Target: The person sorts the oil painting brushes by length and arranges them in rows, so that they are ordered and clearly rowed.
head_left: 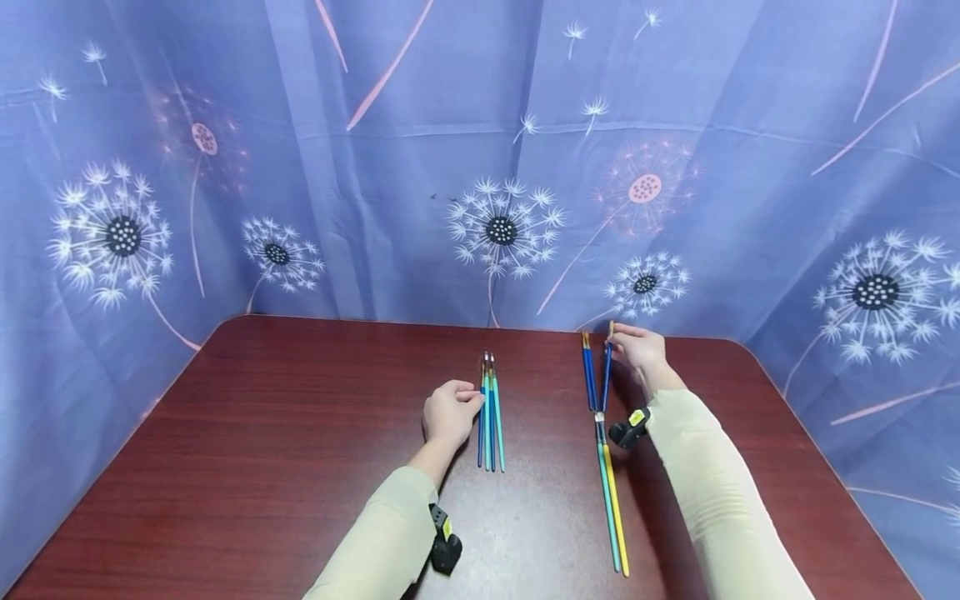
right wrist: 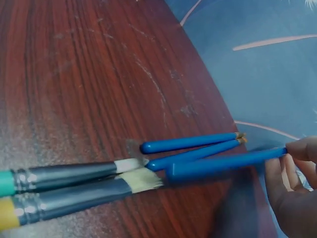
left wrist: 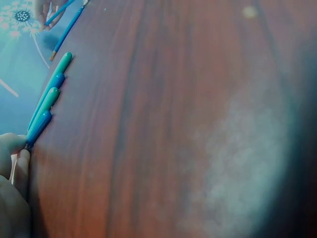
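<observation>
My right hand (head_left: 637,350) pinches a blue paintbrush (head_left: 607,375) close to its bristle end, at the table's far edge. In the right wrist view that brush's blunt handle end lies beside the pale bristles of a yellow-handled paintbrush (right wrist: 143,180). Two more blue paintbrushes (head_left: 588,371) lie just left of it, handle ends toward me. My left hand (head_left: 448,415) pinches the leftmost blue paintbrush (left wrist: 39,128) of a row near its bristle end. Alternating with blue ones in that row are teal paintbrushes (head_left: 500,433), side by side, bristles pointing away from me.
Nearer to me than the right-hand blue brushes, a teal-handled paintbrush (head_left: 608,504) lies alongside the yellow one, bristles away from me. The dark red wooden table (head_left: 262,467) meets a blue dandelion-print curtain (head_left: 405,208) at its back and sides.
</observation>
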{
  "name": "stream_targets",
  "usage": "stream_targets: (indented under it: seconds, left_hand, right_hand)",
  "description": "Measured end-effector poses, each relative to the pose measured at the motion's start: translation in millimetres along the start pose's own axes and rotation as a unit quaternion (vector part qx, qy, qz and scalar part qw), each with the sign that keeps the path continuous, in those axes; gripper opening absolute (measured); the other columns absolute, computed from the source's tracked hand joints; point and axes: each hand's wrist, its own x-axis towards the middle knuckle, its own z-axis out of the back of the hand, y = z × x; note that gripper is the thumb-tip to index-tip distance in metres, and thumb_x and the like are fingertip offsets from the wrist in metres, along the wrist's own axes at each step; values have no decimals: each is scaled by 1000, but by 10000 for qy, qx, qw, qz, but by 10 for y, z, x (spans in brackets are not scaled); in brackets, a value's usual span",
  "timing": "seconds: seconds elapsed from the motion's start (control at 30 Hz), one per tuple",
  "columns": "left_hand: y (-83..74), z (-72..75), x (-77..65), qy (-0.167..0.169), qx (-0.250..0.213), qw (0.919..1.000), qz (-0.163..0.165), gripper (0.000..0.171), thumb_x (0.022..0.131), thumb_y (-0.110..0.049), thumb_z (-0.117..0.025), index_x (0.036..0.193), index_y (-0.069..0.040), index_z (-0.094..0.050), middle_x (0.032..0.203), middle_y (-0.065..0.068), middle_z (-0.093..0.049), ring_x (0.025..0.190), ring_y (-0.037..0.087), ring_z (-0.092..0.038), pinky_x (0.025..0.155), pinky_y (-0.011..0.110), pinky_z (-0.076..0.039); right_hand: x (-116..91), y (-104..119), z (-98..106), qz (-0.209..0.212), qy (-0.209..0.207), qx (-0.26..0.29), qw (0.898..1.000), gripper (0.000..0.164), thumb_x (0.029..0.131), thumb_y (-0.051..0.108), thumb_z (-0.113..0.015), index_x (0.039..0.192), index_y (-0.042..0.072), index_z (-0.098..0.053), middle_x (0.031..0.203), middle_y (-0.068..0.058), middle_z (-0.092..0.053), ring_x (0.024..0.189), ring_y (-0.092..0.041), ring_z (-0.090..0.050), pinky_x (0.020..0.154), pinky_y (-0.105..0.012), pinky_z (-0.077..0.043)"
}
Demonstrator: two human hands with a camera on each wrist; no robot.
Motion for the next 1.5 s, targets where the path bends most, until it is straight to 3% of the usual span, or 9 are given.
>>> stream_targets:
  seconds: [0.47,0.73,0.9,1.13,1.27,1.37,1.5]
  left_hand:
    - [40,-22,1,-19,48,10000,10,20,82,-27,-72,98,-16,-71,89,-5,-75,81,10,-71,76,34,-52]
    - [36,-37,4,-26,29,9999,114,19,81,-28,-72,98,-17,-71,88,-6,-75,81,9,-71,77,32,-51]
    - [27,-34,5,-34,0,9999,116,19,81,-27,-72,98,-17,-71,89,-6,-75,81,9,-71,78,33,-51]
    - [25,-33,7,-42,-12,10000,50,20,81,-27,-72,97,-16,-71,88,-5,-75,80,9,-71,78,33,-52]
    - [32,-37,13,-21,-11,10000,89,19,81,-27,-72,97,-17,-71,88,-5,-75,80,9,-71,78,33,-51]
    - [31,-36,15,-8,-14,9999,104,19,81,-28,-72,98,-17,-70,89,-6,-75,80,9,-71,78,33,-51]
    - [37,-34,16,11,-25,9999,119,20,81,-27,-72,98,-17,-70,89,-6,-75,80,9,-71,78,33,-52]
  right_hand:
    - [137,-143,-129,-250,-511,-35,9984,53,82,0,-62,133,-1,-51,61,11,-62,63,-3,-64,61,-21,-55]
    - [181,-196,-173,-230,-646,-315,9971,50,83,-1,-64,131,-2,-52,82,0,-64,61,-3,-62,56,-18,-53]
    - [201,-193,-208,-209,-709,-428,9963,48,83,-1,-64,130,-4,-53,79,0,-63,61,-4,-61,55,-18,-52]
    - [187,-161,-234,-255,-891,-843,9921,45,82,1,-66,126,-3,-57,84,-3,-64,62,-3,-59,65,-22,-55]
    - [182,-153,-244,-212,-876,-1172,9890,44,83,4,-66,126,-2,-58,105,-18,-69,74,-11,-66,76,-29,-57]
    - [191,-159,-262,-215,-886,-1372,9863,43,84,6,-66,126,-1,-59,125,-22,-60,89,-17,-68,83,-33,-56]
    - [213,-161,-276,-276,-1052,-1484,9829,41,82,6,-68,121,1,-63,107,-17,-70,78,-13,-68,74,-29,-57]
